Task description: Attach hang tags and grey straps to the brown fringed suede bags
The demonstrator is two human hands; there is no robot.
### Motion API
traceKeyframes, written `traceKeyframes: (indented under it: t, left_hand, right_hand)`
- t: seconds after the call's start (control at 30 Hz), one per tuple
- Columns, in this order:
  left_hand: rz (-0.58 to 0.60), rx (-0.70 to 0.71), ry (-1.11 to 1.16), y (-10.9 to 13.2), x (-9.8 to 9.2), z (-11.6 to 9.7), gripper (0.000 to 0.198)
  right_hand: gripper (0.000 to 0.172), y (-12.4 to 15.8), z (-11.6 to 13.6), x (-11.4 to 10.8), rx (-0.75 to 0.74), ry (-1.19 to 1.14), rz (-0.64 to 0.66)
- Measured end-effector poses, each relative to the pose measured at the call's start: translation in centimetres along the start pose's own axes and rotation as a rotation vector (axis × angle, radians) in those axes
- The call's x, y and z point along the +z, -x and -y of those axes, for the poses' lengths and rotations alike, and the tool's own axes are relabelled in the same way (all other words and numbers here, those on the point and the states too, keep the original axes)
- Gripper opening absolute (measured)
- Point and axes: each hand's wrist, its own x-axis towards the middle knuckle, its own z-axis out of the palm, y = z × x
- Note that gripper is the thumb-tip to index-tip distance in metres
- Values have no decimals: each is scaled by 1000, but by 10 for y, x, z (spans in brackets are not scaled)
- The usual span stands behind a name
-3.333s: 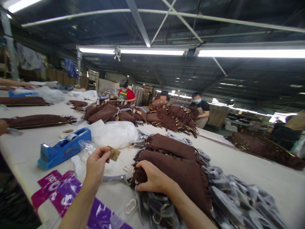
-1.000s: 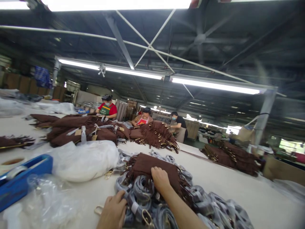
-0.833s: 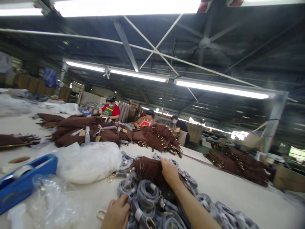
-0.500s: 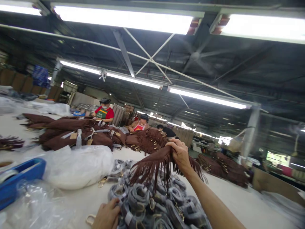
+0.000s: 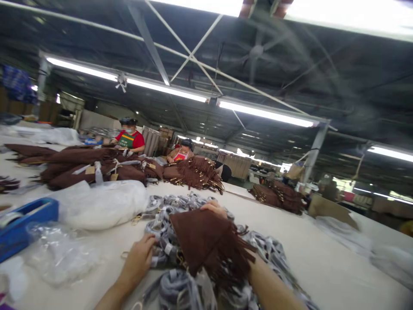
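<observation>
My right hand (image 5: 215, 209) grips the top edge of a dark brown fringed bag (image 5: 202, 234). The bag hangs tilted over a heap of grey coiled straps (image 5: 176, 284), its flat face toward me and its tassels trailing to the right across my forearm. Only the fingers at the bag's edge show; the bag covers the palm. At the left edge of the heap, my left hand (image 5: 139, 256) has its fingers drawn together on a coiled strap (image 5: 160, 249) in clear wrapping. Its fingertips are partly hidden. Gold-coloured clips show among the straps.
Left of the heap are a stuffed white plastic bag (image 5: 106, 204), a blue tape dispenser (image 5: 27, 226) and crumpled clear plastic (image 5: 61, 254). Brown fringed bags (image 5: 97, 168) lie piled behind, with another stack (image 5: 277, 196) at right. Two people work across the table.
My right hand has brought the brown bag lower and nearer over the straps, turning its flat face toward me. My left hand has shifted slightly forward along the heap. The view has tilted downward.
</observation>
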Motion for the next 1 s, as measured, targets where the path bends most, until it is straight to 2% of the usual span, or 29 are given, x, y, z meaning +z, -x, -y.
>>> traceKeyframes:
  t: [0.07,0.13,0.23,0.3,0.4,0.5,0.6,0.67,0.73,0.8,0.9,1.0]
  left_hand:
    - [4,19,1,0,-2,-1,39]
    - [10,43,-5,0,-3,-1,38]
    - [30,88,-22,-1,-4,-6,32]
    - [33,126,-12,-2,-7,-16,27]
    - [69,176,65,-3,-14,-38,27]
    - [270,222,153,0,-24,-65,32]
    - [469,268,102,8,-34,-88,24]
    - [537,260,-17,15,-37,-100,20]
    - [561,230,-125,20,-37,-110,22]
    - [542,217,-191,25,-36,-117,19]
    - [509,251,-248,31,-34,-127,21]
    - [450,338,-187,35,-29,-135,24]
  right_hand:
    - [41,18,-4,20,-10,-40,145]
    - [44,30,-14,25,-1,-67,238]
    - [44,38,-28,7,51,-69,264]
    - [39,41,-26,-11,93,-55,223]
    - [26,60,12,-25,118,-51,165]
    - [10,96,77,-16,118,-30,202]
    - [35,131,130,6,183,70,279]
    - [40,145,146,20,299,130,299]
    - [42,153,146,28,405,162,317]
    - [36,158,139,30,429,152,333]
    - [13,165,126,23,393,138,307]
    - [12,173,115,11,434,181,300]
